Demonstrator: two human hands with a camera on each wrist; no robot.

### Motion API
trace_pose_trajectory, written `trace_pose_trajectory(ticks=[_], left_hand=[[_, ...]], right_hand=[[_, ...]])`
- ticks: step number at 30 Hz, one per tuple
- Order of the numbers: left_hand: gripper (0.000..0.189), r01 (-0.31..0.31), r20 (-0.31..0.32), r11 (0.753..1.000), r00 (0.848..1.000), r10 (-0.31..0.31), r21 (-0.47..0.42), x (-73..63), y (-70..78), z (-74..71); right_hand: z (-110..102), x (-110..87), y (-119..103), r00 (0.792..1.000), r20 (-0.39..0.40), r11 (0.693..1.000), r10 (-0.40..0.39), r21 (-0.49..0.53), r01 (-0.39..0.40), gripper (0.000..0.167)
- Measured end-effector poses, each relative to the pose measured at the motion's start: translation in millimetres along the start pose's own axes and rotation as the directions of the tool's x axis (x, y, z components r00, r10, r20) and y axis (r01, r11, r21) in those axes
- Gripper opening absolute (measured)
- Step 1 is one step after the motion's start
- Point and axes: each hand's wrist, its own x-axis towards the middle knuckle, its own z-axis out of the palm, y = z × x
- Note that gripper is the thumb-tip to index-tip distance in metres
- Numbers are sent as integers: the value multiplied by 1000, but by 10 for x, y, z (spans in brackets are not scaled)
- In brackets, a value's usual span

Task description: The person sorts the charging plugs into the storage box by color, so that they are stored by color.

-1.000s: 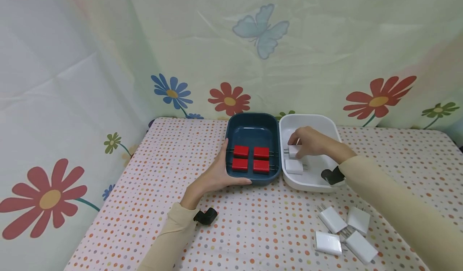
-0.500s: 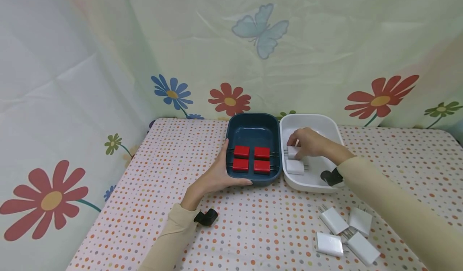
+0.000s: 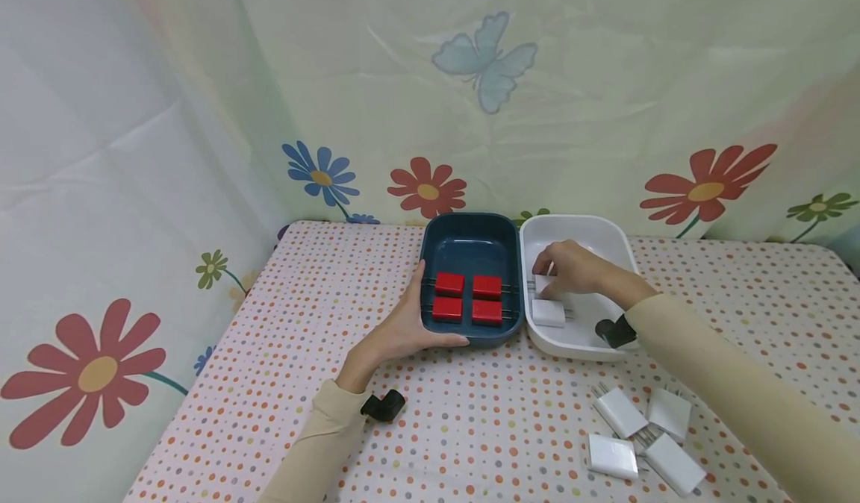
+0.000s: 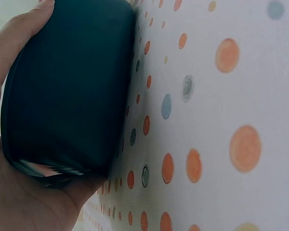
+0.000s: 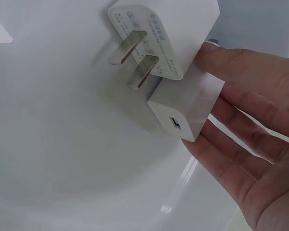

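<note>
My right hand (image 3: 576, 266) reaches into the white tray (image 3: 591, 219) and pinches a white charger plug (image 3: 541, 286) between thumb and fingers, its prongs toward the left wall. In the right wrist view this held charger (image 5: 183, 103) shows a small port. Right beside it lies another white charger (image 5: 171, 29), its two prongs exposed. Around the near left corner of a dark blue tray (image 3: 470, 242) lies my left hand (image 3: 403, 325), fingers straight along the side and thumb along the front. Several red chargers (image 3: 449, 285) lie inside that tray in two rows, prongs pointing outward.
Several loose white chargers (image 3: 611, 457) lie in a cluster on the dotted tablecloth (image 3: 484, 428), in front of the white tray and beside my right sleeve (image 3: 725, 383). The trays stand side by side near a flowered curtain (image 3: 571, 115).
</note>
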Motion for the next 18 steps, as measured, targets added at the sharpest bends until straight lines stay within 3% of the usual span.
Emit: trace_pose_trajectory(ticks=[10, 18], left_hand=[[143, -5, 6, 1000, 1000, 5, -7, -5, 10, 5], [142, 10, 0, 1000, 1000, -10, 7, -13, 4, 1]], right_hand=[[-102, -110, -92, 999, -39, 1000, 18, 14, -17, 38], [-139, -466, -268, 985, -137, 994, -106, -42, 102, 36]])
